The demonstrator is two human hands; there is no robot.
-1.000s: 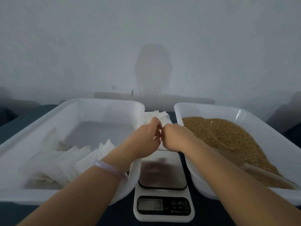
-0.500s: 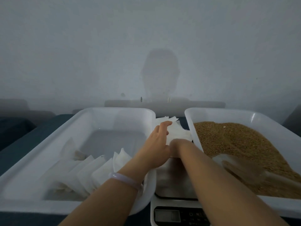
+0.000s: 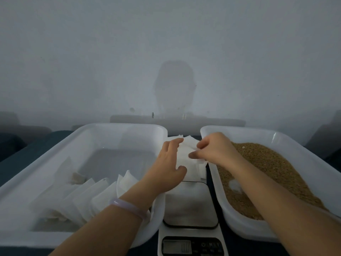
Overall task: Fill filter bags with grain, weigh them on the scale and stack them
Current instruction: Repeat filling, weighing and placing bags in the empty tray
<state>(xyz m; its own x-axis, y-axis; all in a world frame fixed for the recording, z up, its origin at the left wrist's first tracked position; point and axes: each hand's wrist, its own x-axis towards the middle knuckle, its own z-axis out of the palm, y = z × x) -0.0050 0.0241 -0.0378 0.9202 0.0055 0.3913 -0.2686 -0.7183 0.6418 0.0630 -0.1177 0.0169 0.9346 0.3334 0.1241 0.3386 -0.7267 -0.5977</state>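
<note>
The bottom edge is cutting off the white digital scale with the dark glass platform, and its grey display is showing too dim to read. The left hand and right hand are covering much of the stack of thin white paper filter bags. The right fingers are blurring, so it is unclear whether they are pinching one bag or several. The right forearm is hiding the near part of the brown grain, where a pale patch is looking too vague to name.

Both trays look like smooth, slightly glossy white plastic; the grain is rough and matt. The filter bags look like thin matt paper; the scale plate gleams.
</note>
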